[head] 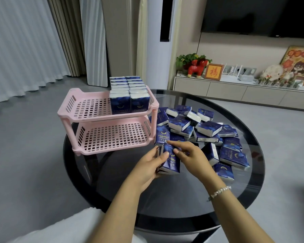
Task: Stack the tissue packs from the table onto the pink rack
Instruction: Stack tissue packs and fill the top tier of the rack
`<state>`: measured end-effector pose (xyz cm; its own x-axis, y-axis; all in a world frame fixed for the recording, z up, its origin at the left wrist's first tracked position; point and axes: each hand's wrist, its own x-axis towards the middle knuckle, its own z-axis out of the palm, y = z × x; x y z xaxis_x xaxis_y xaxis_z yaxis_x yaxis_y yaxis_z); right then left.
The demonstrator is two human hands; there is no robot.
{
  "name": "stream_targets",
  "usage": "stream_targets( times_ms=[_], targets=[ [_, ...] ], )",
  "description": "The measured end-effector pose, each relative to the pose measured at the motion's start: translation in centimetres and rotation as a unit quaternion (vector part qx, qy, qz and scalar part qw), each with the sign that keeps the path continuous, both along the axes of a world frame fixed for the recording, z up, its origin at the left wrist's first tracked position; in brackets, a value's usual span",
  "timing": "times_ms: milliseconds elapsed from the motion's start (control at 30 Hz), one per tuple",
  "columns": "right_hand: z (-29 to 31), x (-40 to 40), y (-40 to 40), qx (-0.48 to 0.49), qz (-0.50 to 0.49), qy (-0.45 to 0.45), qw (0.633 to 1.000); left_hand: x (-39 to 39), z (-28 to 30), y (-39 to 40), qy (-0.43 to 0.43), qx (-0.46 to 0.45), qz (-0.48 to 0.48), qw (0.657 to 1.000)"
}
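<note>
The tabletop (165,195) is made of dark, glossy glass in which reflections are seen. The pink rack (102,130) is moulded in smooth plastic with perforated shelves. The tissue packs (207,128) are wrapped in shiny blue film, with white paper shown at the ends.

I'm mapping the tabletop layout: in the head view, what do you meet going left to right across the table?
pink rack → left hand → held tissue pack → right hand → loose pile of tissue packs
</note>
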<state>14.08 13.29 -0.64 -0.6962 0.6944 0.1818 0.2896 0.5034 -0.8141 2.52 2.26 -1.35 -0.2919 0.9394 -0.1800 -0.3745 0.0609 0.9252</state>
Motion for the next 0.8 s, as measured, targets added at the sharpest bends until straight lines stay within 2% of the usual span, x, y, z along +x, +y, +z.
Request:
stream_targets(
  times_ms=[167,267,367,467,533,667,800],
  targets=[
    [0.5,-1.7,0.8,0.005,-0.009,0.010,1.000,-0.8,-0.4,0.3,-0.020,-0.030,0.118,0.992],
    [1.3,-3.1,2.5,0.118,-0.068,-0.030,0.990,-1.5,-0.4,0.4,-0.046,-0.024,0.192,0.980],
    [2.3,-4.7,4.2,0.296,-0.084,-0.146,0.940,-2.2,-0.6,0.3,-0.036,-0.029,0.243,0.969],
    [3.1,-6.4,5.5,0.364,-0.051,-0.250,0.896,-2.4,-0.8,0.3,-0.049,-0.032,0.251,0.966],
    [3.0,-7.3,6.2,0.380,-0.025,-0.288,0.879,-2.4,-0.9,0.4,-0.050,-0.036,0.242,0.968],
    [2.5,-8.1,7.0,0.363,0.018,-0.336,0.869,-2.5,-1.2,0.3,-0.045,-0.043,0.230,0.971],
    [2.6,-8.0,7.1,0.331,0.011,-0.305,0.893,-2.7,-1.2,0.4,-0.048,-0.042,0.228,0.971]
  ],
)
